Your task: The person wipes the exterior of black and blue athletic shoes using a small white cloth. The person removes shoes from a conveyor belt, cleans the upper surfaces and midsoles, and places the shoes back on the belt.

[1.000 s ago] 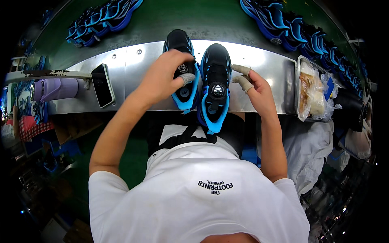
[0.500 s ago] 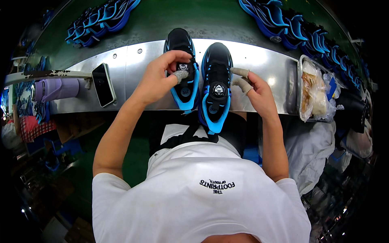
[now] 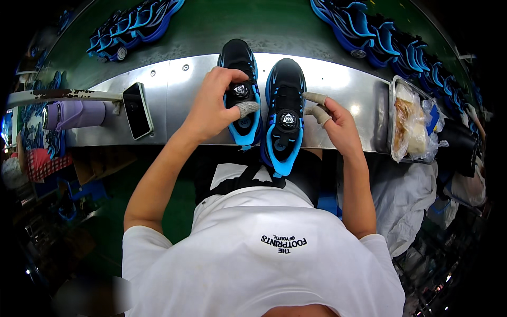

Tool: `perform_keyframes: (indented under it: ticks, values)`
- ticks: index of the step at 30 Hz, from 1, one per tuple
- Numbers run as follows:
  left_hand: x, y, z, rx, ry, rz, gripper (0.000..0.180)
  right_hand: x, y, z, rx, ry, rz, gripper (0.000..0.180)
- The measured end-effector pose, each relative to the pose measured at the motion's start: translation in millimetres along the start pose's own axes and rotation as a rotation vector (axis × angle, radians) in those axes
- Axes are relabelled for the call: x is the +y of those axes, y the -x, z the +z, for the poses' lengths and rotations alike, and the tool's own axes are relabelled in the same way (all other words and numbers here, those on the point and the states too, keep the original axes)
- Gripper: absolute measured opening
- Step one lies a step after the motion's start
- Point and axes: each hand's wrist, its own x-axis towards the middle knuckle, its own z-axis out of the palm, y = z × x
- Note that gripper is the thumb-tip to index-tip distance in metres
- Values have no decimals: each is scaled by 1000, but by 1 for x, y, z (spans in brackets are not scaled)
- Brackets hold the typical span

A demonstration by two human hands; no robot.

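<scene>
Two black running shoes with bright blue collars stand side by side, toes pointing away from me. Each has a round dial on its tongue. My left hand (image 3: 212,105) is over the left shoe (image 3: 237,55), with thumb and fingers spread on either side of its dial (image 3: 241,91). It looks open, though some fingertips are hidden. Beside the right shoe (image 3: 287,79), my right hand (image 3: 338,121) is open, its wrapped fingertips close to the shoe's side. Whether they touch it I cannot tell. The right shoe's dial (image 3: 288,120) is in full view.
The shoes rest on a metal ledge (image 3: 185,98) before a green surface (image 3: 227,21). More shoes line the far left (image 3: 132,26) and far right (image 3: 369,37). A phone (image 3: 137,111) and purple bottle (image 3: 79,114) lie left; a tray (image 3: 392,119) of bagged items sits right.
My left thumb and fingers have spread apart around the left shoe's dial, the thumb moving lower and to the right. My right hand has hardly moved.
</scene>
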Motion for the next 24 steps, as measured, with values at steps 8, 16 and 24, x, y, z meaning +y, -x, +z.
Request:
perform_keyframes:
  ticks: [8,16,24]
  values:
    - [-27,-4,-14,-158,299,-106,47,6,6,-1,-5,13,22,30]
    - [-19,-1,-1,42,-13,-78,45,2,6,2,-26,46,25,30]
    - [-27,-1,-25,-281,348,-15,31,1,7,4,-23,36,31,31]
